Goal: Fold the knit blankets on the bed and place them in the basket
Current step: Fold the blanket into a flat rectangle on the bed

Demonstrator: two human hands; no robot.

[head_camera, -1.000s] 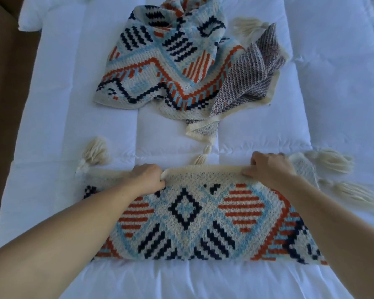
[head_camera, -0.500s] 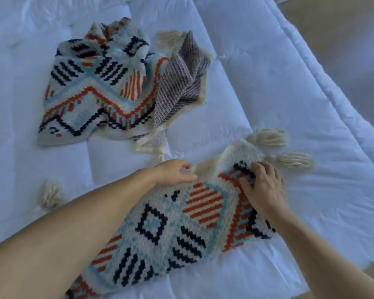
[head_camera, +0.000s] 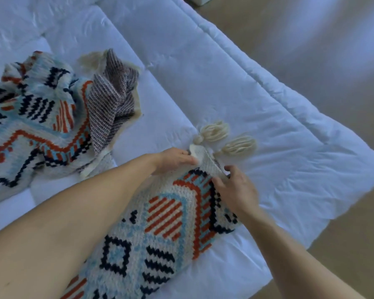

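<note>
the folded blanket (head_camera: 160,229) lay as a long patterned strip on the bed (head_camera: 268,100), running from the lower edge of the view up to its cream end. the left hand (head_camera: 173,159) pinched the cream corner at that far end, fingers closed on the knit. the right hand (head_camera: 235,190) gripped the same end at its other side, fingers curled over the edge. the two hands sat close together, both clamped on the folded blanket. judgement: a hold on both corners of one short end suited carrying that end back over the strip for the next fold while keeping the layers aligned. two cream tassels (head_camera: 216,131) lay on the bed just beyond the held end, trailing out of the fold. the loose blanket (head_camera: 43,126) lay crumpled to the left of the folded blanket, not yet folded; the left forearm hid the gap, so contact could not be told. the floor (head_camera: 311,50) showed to the right of the folded blanket, past the bed edge. the basket was not in view, so its place relative to the folded blanket could not be told
</note>
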